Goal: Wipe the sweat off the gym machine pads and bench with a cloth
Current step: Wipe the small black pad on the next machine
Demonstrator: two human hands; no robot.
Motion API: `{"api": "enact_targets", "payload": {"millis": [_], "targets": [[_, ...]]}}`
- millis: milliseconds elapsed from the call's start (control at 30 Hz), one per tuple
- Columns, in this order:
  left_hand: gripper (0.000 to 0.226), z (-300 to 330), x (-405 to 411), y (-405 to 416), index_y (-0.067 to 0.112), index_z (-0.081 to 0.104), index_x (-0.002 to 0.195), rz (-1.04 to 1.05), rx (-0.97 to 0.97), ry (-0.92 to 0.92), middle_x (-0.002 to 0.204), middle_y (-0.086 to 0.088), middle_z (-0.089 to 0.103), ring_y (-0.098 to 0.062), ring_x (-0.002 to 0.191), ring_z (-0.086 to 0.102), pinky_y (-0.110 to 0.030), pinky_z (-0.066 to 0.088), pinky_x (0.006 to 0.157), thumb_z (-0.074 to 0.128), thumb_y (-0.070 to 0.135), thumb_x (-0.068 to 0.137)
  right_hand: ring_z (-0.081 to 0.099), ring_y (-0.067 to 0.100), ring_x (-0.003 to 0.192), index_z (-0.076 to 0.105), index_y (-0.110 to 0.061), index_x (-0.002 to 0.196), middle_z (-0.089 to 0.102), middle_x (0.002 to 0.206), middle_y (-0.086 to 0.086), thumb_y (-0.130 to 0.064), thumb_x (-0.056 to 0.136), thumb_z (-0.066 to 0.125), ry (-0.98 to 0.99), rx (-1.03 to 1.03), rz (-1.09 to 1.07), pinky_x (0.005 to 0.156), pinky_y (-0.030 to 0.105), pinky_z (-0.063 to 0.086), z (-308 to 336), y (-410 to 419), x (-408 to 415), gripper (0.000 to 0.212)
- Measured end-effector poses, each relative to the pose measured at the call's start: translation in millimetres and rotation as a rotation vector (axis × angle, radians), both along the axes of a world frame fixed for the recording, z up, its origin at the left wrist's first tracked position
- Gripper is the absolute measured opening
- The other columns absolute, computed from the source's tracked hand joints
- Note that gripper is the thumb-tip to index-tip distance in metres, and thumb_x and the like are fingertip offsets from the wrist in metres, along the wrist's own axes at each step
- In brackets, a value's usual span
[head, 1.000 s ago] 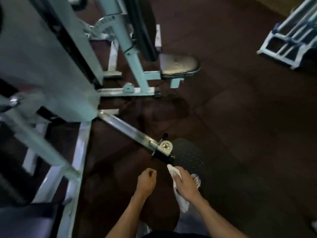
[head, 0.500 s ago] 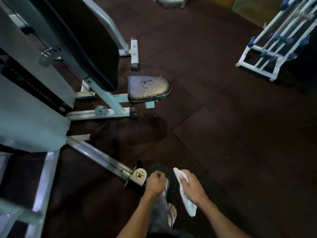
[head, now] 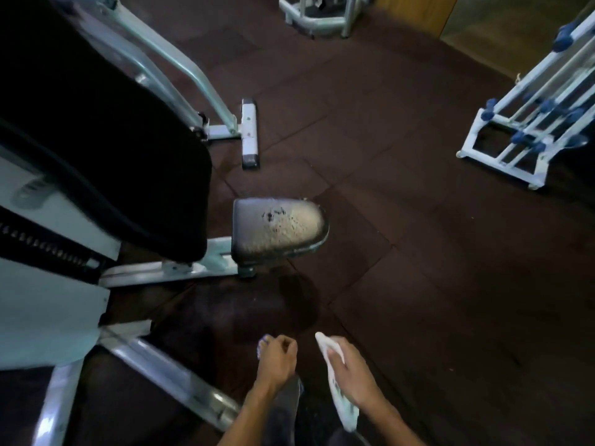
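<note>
— Closer now than a moment back: the seat pad (head: 277, 228) has slid from the upper part of the view to the middle, and the chrome bar with the brass fitting that lay by the hands has dropped almost out of sight at the bottom left

— And the hands themselves?

— Both low in the view, over the dark rubber floor (head: 418, 252). The right hand (head: 352, 371) is closed around a white cloth (head: 338, 384); one end pokes up past the knuckles, the other hangs below the wrist. The left hand (head: 275, 358) is curled into a loose fist with nothing in it that I can see

— Is the cloth on a pad?

— No, it's well short of the seat pad, which sits ahead of the hands on its pale blue frame (head: 167, 270). That pad's top looks worn and speckled, shiny toward its rounded front

— What's beside it?

— The black back pad (head: 106, 162) rises at the left, tilted, its lower edge just above the rear of the seat. Behind that, the weight stack guard (head: 48, 304). Off to the right, well apart, stands a white rack (head: 502, 156) with blue-capped pegs. A foot in a sandal (head: 262, 344) shows just under the left hand, though it's blurred
</note>
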State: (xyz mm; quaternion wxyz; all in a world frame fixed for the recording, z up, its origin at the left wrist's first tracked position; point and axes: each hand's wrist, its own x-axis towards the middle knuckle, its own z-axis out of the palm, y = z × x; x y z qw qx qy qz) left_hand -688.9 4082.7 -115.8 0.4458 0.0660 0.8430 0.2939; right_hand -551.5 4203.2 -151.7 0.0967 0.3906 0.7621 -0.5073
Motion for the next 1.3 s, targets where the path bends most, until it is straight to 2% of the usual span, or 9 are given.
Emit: {"api": "enact_targets", "payload": {"millis": [133,300,433,567,733,867,1067,1167,1300], "targets": [[0.011,-19.8,-86.4,38.4,0.02,0.062,0.094,0.029,-0.012,0.031,0.091,0.0,0.066,-0.015,0.089,0.064,-0.023,0.046,0.079,0.052,0.02,0.099,0.055,0.009,0.123,0.055,-0.028,0.134,0.061,0.128,-0.007,-0.034,0.105,0.047,-0.003,-0.026,-0.039,0.104,0.031,0.045,-28.0,39.5,-79.6,0.031],[0.022,-77.5,-186.9,95.5,0.01,0.067,0.103,0.048,0.015,0.12,0.099,-0.005,0.071,-0.023,0.101,0.066,-0.023,0.039,0.078,0.049,0.023,0.1,0.057,0.01,0.12,0.057,-0.023,0.133,0.063,0.126,-0.004,-0.035,0.104,0.048,0.065,-0.024,0.014,0.101,0.031,0.046,-68.2,104.2,-179.5,0.032],[0.024,-134.8,-262.2,146.1,0.01,0.069,0.103,0.054,0.093,0.272,0.101,-0.009,0.075,-0.025,0.095,0.07,-0.037,0.055,0.087,0.051,0.025,0.099,0.057,0.011,0.119,0.057,-0.021,0.132,0.063,0.127,-0.004,-0.031,0.105,0.048,0.149,0.0,0.015,0.093,0.026,0.042,-112.4,162.2,-264.5,0.031],[0.02,-195.2,-306.0,164.2,0.017,0.065,0.108,0.043,0.114,0.471,0.109,-0.003,0.065,-0.021,0.104,0.062,-0.04,0.052,0.094,0.05,0.026,0.099,0.056,0.003,0.108,0.055,-0.024,0.134,0.061,0.123,-0.008,-0.028,0.107,0.046,0.23,0.045,0.015,0.082,0.011,0.041,-149.9,205.6,-335.2,0.029],[0.045,-265.7,-321.2,151.8,0.016,0.047,0.141,-0.11,-0.085,0.776,0.156,-0.008,0.034,-0.025,0.146,0.031,-0.044,0.032,0.117,0.048,0.034,0.1,0.05,0.019,0.126,0.054,-0.023,0.139,0.058,0.135,0.002,-0.044,0.103,0.041,0.245,0.481,0.219,0.108,0.042,0.039,-209.9,209.7,-384.0,0.043],[0.053,-291.7,-313.0,145.9,0.018,0.03,0.153,-0.21,-0.16,0.9,0.165,-0.007,0.017,-0.022,0.154,0.014,-0.042,0.021,0.123,0.035,0.038,0.104,0.032,0.037,0.148,0.049,-0.028,0.146,0.044,0.154,0.01,-0.054,0.1,0.041,0.04,0.862,0.345,0.117,0.067,0.023,-240.5,168.3,-383.2,0.053],[0.055,-294.4,-313.0,144.8,0.018,0.029,0.153,-0.201,-0.159,0.922,0.166,-0.005,0.014,-0.02,0.155,0.011,-0.044,0.019,0.125,0.032,0.039,0.102,0.032,0.038,0.148,0.046,-0.033,0.148,0.043,0.156,0.011,-0.053,0.099,0.048,0.033,0.962,0.432,0.115,0.068,0.027,-237.1,188.0,-325.9,0.053],[0.055,-296.5,-312.1,145.1,0.018,0.029,0.153,-0.194,-0.176,0.928,0.166,-0.005,0.014,-0.02,0.155,0.011,-0.045,0.019,0.124,0.033,0.039,0.102,0.034,0.039,0.147,0.054,-0.03,0.143,0.046,0.153,0.012,-0.048,0.096,0.052,-0.011,0.969,0.239,0.117,0.067,0.024,-237.4,220.6,-327.3,0.05],[0.056,-297.9,-312.2,145.9,0.018,0.029,0.153,-0.198,-0.215,0.932,0.166,-0.005,0.014,-0.021,0.154,0.011,-0.045,0.019,0.124,0.034,0.039,0.101,0.048,0.038,0.135,0.065,-0.026,0.131,0.057,0.142,0.01,-0.049,0.094,0.056,0.025,0.924,-0.019,0.111,0.065,0.032,-246.2,237.4,-412.0,0.045]]}}
